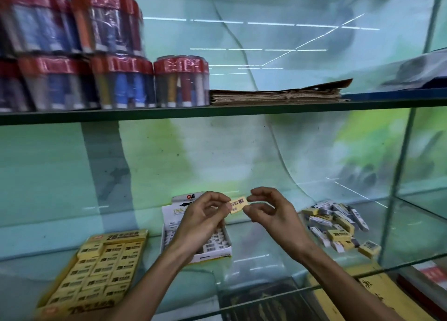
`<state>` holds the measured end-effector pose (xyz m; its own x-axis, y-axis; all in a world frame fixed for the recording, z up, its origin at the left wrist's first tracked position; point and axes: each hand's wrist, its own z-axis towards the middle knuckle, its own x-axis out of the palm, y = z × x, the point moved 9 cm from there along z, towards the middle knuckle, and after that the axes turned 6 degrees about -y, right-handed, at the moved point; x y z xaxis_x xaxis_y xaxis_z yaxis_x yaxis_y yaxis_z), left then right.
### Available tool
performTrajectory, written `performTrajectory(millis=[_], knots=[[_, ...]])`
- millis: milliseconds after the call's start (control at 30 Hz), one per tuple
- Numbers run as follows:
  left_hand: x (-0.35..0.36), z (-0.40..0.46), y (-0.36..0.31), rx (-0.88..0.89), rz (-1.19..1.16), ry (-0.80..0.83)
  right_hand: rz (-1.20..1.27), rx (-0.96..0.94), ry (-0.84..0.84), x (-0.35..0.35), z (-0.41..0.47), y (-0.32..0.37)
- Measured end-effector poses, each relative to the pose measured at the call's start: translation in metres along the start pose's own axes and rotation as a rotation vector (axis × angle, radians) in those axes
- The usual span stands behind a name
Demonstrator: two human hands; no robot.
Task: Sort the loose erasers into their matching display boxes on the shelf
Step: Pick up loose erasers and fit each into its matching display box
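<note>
**Two hands hold one yellow eraser above a glass shelf**

A person's two bare hands meet in the air above the lower glass shelf [266,260], both gripping a single yellow eraser [238,203] printed with "2B". The left hand [205,214] pinches the eraser's left end between curled fingers and thumb. The right hand [271,212] pinches its right end the same way, its other fingers loosely bent. The eraser lies roughly level between them, clear of the shelf, and both forearms reach in from the front edge.

On the shelf, near the front left corner, sits a yellow display box [96,260] packed with rows of matching yellow 2B erasers, its lid flap standing at the back. Just right of it, near the middle of the shelf and partly hidden behind the left hand, is a white display box [169,214] holding white erasers with barcode labels. Toward the right end of the shelf, well apart from both boxes, lies a loose heap of mixed yellow and white erasers [338,226].

The upper glass shelf [217,109] carries stacked clear tubs with red lids [108,54] at its left end, their contents blurred, and a flat stack of brown paper [275,95] just beside them toward the middle.
</note>
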<state>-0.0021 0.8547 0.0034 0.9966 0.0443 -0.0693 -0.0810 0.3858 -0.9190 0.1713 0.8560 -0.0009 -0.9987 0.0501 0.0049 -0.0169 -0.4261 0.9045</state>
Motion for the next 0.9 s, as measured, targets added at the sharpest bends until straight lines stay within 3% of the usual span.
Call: performTrajectory(millis=[200,333,400,567,700,900], knots=[[-0.018,-0.006,-0.006,0.051,0.046,-0.050,0.241,0.292,0.061,0.034,-0.007,-0.019],[-0.028,-0.007,-0.009,0.124,0.227,-0.034,0.445,0.397,0.045,0.039,-0.006,-0.019],[-0.034,-0.010,-0.015,0.179,0.300,-0.041,0.374,0.356,0.037,0.035,-0.005,-0.018],[-0.040,-0.017,-0.033,0.420,0.575,0.015,-0.128,0.061,0.137,0.037,-0.003,0.004],[-0.036,-0.024,-0.036,0.553,0.808,0.128,-0.095,0.088,0.189,0.053,-0.005,0.008],[-0.048,-0.033,-0.043,0.654,0.894,0.115,-0.048,0.095,0.275,0.083,-0.010,0.011]])
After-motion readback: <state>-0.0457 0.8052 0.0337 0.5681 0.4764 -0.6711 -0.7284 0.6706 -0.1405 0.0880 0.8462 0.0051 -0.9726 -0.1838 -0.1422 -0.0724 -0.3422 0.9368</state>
